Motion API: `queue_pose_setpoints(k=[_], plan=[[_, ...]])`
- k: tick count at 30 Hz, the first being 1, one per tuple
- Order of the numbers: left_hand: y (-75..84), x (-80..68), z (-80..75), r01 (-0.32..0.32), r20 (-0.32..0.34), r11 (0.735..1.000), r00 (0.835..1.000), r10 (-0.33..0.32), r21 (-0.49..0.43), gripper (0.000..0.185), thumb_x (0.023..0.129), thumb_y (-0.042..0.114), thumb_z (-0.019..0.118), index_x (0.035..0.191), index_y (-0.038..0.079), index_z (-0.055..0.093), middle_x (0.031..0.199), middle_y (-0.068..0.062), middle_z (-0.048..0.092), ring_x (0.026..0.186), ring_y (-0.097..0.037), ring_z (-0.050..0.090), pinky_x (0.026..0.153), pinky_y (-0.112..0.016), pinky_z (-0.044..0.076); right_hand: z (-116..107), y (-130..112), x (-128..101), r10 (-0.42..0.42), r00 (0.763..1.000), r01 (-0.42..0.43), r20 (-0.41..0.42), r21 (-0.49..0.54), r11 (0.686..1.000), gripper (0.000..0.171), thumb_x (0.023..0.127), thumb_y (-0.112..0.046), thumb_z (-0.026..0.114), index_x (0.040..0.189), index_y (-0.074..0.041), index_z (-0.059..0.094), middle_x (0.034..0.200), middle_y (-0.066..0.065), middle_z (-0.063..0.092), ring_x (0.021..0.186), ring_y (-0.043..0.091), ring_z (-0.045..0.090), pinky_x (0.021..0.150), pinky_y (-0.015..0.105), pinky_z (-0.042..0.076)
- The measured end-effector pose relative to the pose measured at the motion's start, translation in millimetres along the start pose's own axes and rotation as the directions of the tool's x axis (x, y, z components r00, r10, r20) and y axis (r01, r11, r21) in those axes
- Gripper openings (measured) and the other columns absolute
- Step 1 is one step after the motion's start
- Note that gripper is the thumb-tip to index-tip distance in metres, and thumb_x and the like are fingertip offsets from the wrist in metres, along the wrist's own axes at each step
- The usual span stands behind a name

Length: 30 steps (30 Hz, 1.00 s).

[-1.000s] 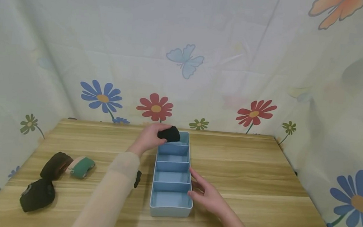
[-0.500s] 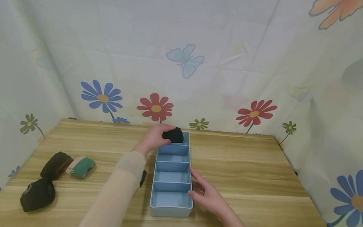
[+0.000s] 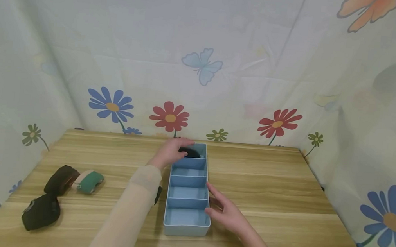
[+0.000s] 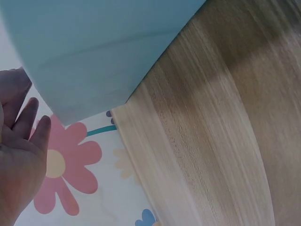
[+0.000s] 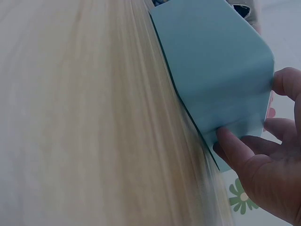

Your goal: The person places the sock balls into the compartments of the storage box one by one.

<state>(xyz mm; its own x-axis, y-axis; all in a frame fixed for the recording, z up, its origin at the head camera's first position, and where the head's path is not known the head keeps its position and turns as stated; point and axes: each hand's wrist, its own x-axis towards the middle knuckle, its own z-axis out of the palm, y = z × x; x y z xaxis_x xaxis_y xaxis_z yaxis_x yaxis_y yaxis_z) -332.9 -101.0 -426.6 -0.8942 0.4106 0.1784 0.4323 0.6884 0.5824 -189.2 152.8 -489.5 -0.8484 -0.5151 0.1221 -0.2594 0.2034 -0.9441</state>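
Two hands at a blue divided tray (image 3: 186, 216) that runs from the table's middle toward its far edge.

The left hand (image 3: 172, 151) lies with relaxed, nearly straight fingers over a black sock roll (image 3: 190, 152) sitting in the tray's farthest compartment. The right hand (image 3: 225, 214) rests with spread fingers against the tray's right wall near its near end. Three more sock rolls, brown (image 3: 60, 179), green-and-white (image 3: 88, 181) and black (image 3: 41, 211), lie close together near the wooden table's (image 3: 283, 193) left edge.
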Motion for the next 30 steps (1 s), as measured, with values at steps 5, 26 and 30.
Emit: queue_pose_setpoints(k=[5,26,30], plan=[[0.2,-2.1,0.3,0.031,0.002,0.999,1.0,-0.031,-0.03,0.048,0.093,0.007,0.069,0.139,0.011,0.059,0.139,-0.007,0.058,0.13,-0.026,0.051,0.106,-0.042,0.043,0.1,-0.2,-0.5,0.004,1.0,-0.004,-0.002,-0.004,1.0,0.073,0.095,-0.007,0.065,0.156,-0.001,0.026,0.158,0.024,0.026,0.133,0.049,0.041,0.107,0.055,0.036],[-3.1,-12.3,-0.2,0.008,-0.087,0.999,0.996,-0.012,-0.046,0.051,0.09,0.016,0.074,0.138,0.008,0.059,0.136,-0.01,0.059,0.126,-0.029,0.053,0.107,-0.045,0.042,0.5,-1.2,-0.7,0.023,1.0,-0.023,-0.001,0.001,1.0,0.072,0.095,-0.006,0.064,0.156,-0.005,0.026,0.158,0.022,0.026,0.133,0.047,0.041,0.107,0.054,0.036],[-3.3,-18.0,0.1,-0.005,-0.112,0.999,0.994,0.0,-0.04,0.053,0.09,0.017,0.075,0.139,0.006,0.057,0.135,-0.013,0.059,0.123,-0.029,0.055,0.105,-0.045,0.043,0.8,-2.3,-0.7,0.029,1.0,-0.029,-0.002,0.0,1.0,0.072,0.095,-0.005,0.064,0.156,-0.005,0.026,0.158,0.022,0.026,0.133,0.047,0.042,0.107,0.054,0.037]])
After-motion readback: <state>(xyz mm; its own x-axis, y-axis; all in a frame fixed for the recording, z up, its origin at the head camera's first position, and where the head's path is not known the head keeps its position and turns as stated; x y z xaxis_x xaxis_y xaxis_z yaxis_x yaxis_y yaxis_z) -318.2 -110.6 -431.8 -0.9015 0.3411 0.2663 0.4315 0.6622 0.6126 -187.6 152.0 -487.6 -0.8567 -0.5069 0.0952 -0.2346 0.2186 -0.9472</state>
